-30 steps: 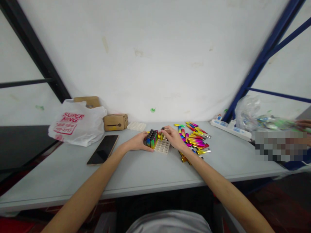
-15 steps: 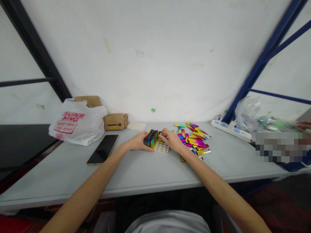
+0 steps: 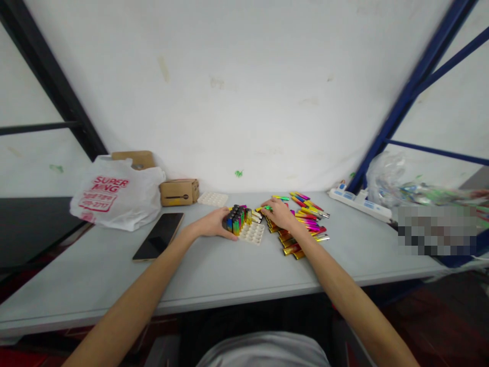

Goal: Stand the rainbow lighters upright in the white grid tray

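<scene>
A white plastic tray with round holes lies on the table, and shiny metallic rainbow lighters with dark tops stand upright packed at its left side. My left hand is curved round the left of this group, thumb at the front, fingers partly hidden behind. On the right, my right hand bends down over the left part of a pile of loose lighters, its fingertips closed at a lighter with a green part. The fingers hide part of that lighter.
A second white tray lies at the back, beside a brown cardboard box. A dark phone and a white plastic bag are at left. A power strip stands at right, near a clear plastic bag.
My right hand has moved from the tray rightward to the loose lighters. A lighter now shows upright where its fingers were. My left hand keeps its hold on the group.
</scene>
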Tool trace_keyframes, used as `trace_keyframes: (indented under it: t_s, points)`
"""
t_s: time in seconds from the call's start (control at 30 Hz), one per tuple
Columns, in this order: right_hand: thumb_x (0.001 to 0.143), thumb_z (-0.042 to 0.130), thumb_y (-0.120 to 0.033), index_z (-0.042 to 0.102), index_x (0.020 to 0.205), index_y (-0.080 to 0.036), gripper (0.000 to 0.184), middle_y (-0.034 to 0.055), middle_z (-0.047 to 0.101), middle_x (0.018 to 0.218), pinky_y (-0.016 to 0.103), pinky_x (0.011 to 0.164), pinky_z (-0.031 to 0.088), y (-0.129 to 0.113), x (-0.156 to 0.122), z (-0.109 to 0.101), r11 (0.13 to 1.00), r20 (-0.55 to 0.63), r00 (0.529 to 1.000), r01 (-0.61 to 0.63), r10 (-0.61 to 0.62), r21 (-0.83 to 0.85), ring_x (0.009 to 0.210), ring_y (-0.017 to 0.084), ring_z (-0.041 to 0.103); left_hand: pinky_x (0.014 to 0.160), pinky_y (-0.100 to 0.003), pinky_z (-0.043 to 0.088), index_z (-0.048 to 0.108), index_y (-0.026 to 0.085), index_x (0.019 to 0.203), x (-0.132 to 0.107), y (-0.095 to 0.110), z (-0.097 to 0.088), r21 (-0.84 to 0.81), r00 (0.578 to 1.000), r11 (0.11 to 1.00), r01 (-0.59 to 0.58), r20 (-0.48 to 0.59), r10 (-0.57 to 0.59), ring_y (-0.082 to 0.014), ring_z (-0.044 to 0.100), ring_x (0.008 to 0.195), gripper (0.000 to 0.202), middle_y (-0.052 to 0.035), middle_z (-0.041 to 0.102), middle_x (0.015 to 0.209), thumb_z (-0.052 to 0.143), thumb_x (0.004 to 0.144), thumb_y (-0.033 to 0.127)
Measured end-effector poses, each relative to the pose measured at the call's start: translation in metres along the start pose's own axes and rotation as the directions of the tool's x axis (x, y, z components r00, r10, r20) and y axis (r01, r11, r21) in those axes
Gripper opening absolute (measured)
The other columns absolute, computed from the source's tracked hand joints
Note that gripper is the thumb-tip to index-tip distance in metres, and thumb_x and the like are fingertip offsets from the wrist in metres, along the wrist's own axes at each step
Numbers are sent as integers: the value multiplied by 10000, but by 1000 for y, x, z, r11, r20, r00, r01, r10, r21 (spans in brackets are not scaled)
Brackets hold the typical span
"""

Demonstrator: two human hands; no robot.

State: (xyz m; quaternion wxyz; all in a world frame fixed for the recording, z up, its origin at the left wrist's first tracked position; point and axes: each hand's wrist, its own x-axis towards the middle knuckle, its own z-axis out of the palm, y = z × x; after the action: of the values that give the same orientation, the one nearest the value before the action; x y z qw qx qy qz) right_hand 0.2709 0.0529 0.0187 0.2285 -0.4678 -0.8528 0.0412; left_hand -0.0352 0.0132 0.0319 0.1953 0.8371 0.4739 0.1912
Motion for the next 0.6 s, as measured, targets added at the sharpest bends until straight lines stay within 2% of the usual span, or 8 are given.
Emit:
trace_keyframes:
  t_s: [0.13, 0.27, 0.33, 0.47, 0.6]
  points:
    - [1108, 502, -265, 761, 1196, -133, 304, 155, 756, 1194, 337, 1059, 471, 9, 0, -12, 994, -76, 993, -99, 94, -56, 1144, 246, 686, 936, -434, 578, 721, 177, 1123, -2, 2, -4, 25, 999, 999, 25, 22, -25, -371, 698, 1045, 877, -104, 754, 1131, 920, 499, 761]
    - [1078, 572, -321, 764, 1229, -136, 306, 183, 761, 1199, 363, 1055, 474, 27, -9, -26, 969, -63, 984, -175, 166, -173, 1150, 280, 689, 942, -436, 576, 738, 186, 1089, -4, 5, -7, 33, 999, 999, 21, 37, -23, -375, 702, 1031, 838, -97, 762, 1116, 933, 491, 740]
    - [1069, 591, -335, 778, 1214, -145, 304, 187, 766, 1191, 374, 1051, 481, 35, -15, -30, 964, -9, 988, -156, 157, -215, 1145, 287, 692, 954, -439, 573, 743, 185, 1091, -4, 6, -7, 28, 999, 999, 21, 24, -22, -383, 703, 1049, 840, -97, 762, 1123, 946, 475, 719]
    - [1093, 508, -254, 797, 1178, -167, 314, 142, 784, 1226, 354, 1066, 494, 40, -19, -32, 989, 116, 993, -5, 23, -151, 1149, 250, 709, 917, -412, 581, 751, 191, 1081, -5, 8, -7, -3, 999, 1000, -20, 26, 21, -361, 707, 1020, 806, -79, 777, 1087, 942, 499, 714]
    - [1109, 475, -277, 754, 1304, -133, 370, 177, 728, 1389, 383, 1138, 475, 40, -11, -25, 991, 46, 999, 2, 4, -135, 1273, 271, 685, 895, -404, 579, 756, 185, 1051, -5, 9, -6, -7, 1000, 1000, -24, 19, 24, -352, 707, 1001, 771, -77, 777, 1068, 930, 520, 716]
